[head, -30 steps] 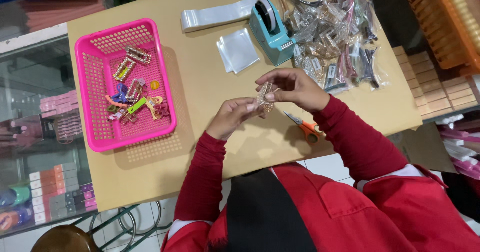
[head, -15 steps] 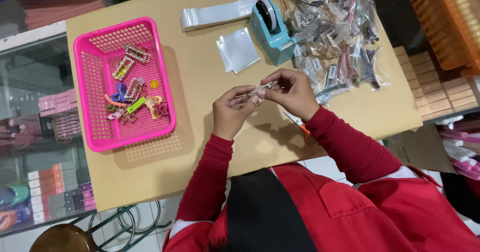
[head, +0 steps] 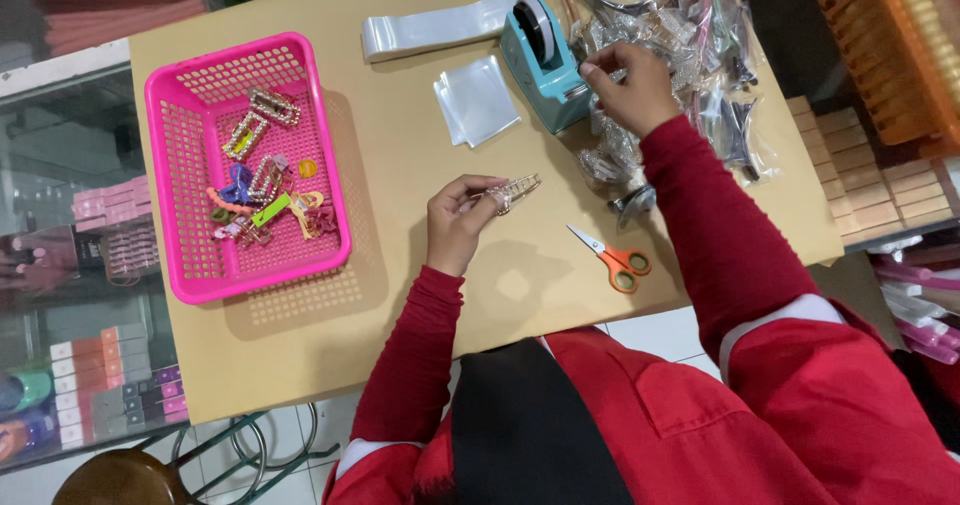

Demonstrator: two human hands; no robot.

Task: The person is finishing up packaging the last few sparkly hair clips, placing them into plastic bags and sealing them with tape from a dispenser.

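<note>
Left hand (head: 458, 223) pinches a small clear sleeve with a hair clip (head: 505, 196) inside, raised just above mid-table, fingers closed on it; right hand (head: 628, 87) reaches to the teal tape dispenser (head: 545, 62), fingertips bunched at its cutter, though whether they grip tape cannot be told. Judgement: the step goes best with a short piece torn cleanly against the blade while the sleeve's open end stays pinched flat. Open table (head: 400, 195) lies between both hands; orange scissors (head: 612, 257) sit near the front edge, pink basket (head: 160, 165) well left, bagged clips (head: 700, 45) crowd the far right corner.
</note>
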